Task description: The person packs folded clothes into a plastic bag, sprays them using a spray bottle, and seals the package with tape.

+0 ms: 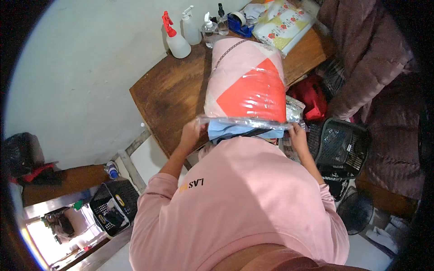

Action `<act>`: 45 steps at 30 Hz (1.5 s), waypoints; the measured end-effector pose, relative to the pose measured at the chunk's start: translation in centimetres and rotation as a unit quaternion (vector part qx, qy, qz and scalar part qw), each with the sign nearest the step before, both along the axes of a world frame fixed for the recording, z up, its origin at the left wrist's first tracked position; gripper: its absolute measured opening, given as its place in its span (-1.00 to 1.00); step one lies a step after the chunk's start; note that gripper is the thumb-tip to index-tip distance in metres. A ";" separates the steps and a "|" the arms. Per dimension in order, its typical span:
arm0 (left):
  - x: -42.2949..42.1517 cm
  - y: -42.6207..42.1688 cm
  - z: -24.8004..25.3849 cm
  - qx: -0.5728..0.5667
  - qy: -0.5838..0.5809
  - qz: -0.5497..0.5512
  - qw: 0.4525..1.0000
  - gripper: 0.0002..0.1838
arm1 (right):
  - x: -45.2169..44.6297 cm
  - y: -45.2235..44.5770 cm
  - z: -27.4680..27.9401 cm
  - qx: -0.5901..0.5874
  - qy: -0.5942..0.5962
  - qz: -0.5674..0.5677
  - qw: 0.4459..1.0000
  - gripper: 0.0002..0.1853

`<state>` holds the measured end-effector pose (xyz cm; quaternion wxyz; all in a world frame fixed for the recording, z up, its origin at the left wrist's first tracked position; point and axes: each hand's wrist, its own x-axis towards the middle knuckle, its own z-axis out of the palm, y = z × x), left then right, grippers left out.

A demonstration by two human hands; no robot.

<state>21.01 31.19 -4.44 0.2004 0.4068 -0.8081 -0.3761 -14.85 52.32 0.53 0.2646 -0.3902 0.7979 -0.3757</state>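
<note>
A pale wall (90, 54) runs behind the brown wooden table (169, 90), whose top bears the weight of the pink-and-red bundle (253, 86) in clear plastic. The bundle lies just beyond my hands, its near end towards me. My left hand (193, 133) grips one end of the plastic edge (246, 122) and my right hand (298, 136) the other, fingers closed, so the strip stretches fairly straight between them. Blue cloth (242, 131) sits beneath that strip, against my front; I can't quite tell whether it is inside the plastic.

Past the bundle, a red-topped spray bottle (179, 45), a blue tape dispenser (240, 28) and a flowered packet (282, 27) limit the room at the far side. Beside my right hand, a black basket (346, 141) and a brown padded coat (384, 77) crowd my elbow space.
</note>
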 end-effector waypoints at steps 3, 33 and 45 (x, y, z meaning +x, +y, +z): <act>-1.9 -1.8 8.3 0.123 0.046 0.013 0.991 -0.60 | -3.2 -2.9 5.0 -0.044 -0.018 0.056 0.997 -0.79; 3.7 -17.5 44.2 -0.017 0.528 0.118 0.841 -0.73 | -7.8 -29.9 39.1 -0.285 -0.141 0.142 0.938 -0.69; 10.3 -15.9 33.6 0.055 0.368 0.197 0.907 -0.71 | 0.7 -30.3 26.2 -0.149 -0.119 0.326 0.926 -0.68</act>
